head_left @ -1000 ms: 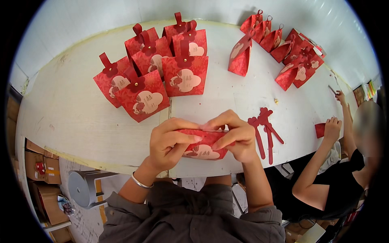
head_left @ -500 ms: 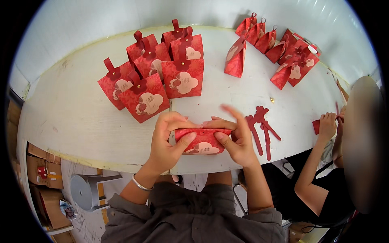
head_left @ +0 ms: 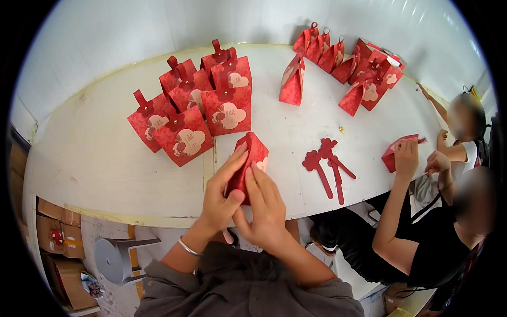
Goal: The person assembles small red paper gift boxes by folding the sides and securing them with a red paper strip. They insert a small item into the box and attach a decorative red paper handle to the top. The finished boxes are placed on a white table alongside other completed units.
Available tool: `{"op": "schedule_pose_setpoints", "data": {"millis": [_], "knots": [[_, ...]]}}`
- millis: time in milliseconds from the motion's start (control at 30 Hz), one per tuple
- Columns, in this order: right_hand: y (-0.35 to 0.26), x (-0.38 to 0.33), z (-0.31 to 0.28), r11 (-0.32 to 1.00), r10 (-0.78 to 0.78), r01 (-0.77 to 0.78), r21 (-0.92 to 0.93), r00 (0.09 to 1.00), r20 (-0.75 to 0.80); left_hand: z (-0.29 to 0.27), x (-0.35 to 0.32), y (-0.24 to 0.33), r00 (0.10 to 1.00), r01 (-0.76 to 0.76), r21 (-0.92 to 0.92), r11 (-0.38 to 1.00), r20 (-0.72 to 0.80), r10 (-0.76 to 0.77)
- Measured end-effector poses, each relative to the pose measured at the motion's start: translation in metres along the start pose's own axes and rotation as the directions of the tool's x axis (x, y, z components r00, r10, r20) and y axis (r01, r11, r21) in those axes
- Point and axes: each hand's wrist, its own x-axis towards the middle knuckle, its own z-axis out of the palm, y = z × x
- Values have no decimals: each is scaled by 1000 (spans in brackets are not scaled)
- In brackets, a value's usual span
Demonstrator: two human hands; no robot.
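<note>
A red paper gift box (head_left: 254, 148) with a pale flower-shaped label stands between my hands at the near edge of the table. My left hand (head_left: 222, 190) presses its left side with straight fingers. From the other side, my right hand (head_left: 265, 205) lays its fingers on the box's right face. No strap shows on this box. To its right lie several dark red strips (head_left: 323, 177) with flower-shaped ends, partly overlapping. Small gold-coloured fasteners (head_left: 341, 130) sit beyond them.
Finished-looking red boxes (head_left: 227, 113) with looped straps stand in a group at the back left. Another group of boxes (head_left: 369, 87) is at the back right, near one lone box (head_left: 292, 82). At the right, a co-worker's hand (head_left: 406, 158) holds a red box. A grey stool (head_left: 113, 261) stands below left.
The box has turned from facing me broadside to standing edge-on. My right hand has swung round toward the left, and both hands now press its sides. The co-worker's box has come further into view.
</note>
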Motion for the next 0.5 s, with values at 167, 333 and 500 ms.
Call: {"op": "schedule_pose_setpoints", "data": {"millis": [167, 333, 500], "knots": [[37, 12, -37, 597, 211, -439, 672, 894, 396, -24, 6, -11, 982, 100, 56, 993, 153, -108], [75, 39, -35, 846, 87, -261, 464, 928, 363, -38, 35, -8, 948, -58, 47, 997, 315, 40], [65, 19, -26, 606, 285, -432, 668, 902, 325, -28, 13, 0, 992, 69, 68, 995, 103, -76]]}}
